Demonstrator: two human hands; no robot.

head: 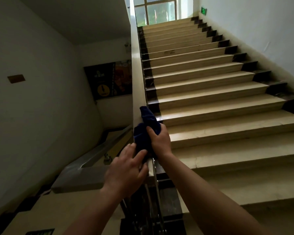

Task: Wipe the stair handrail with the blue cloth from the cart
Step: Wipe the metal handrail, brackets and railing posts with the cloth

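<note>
Right hand [159, 139] clenched on blue cloth [147, 128], bunched over handrail [138, 78] near its lower end. Left hand [126, 170] fingers spread, resting on rail end, touching cloth edge. Stairs [210, 92] to right, poster [109, 80] on wall left.

Green exit sign [203, 11] on right wall, characters illegible, dark poster [109, 79] with yellow circular emblem, text unreadable

Bunched blue cloth [147, 128] (dark) draped over handrail [137, 78]

Handrail [138, 78] section hidden under blue cloth [147, 128], poster [109, 80] text illegible
</note>
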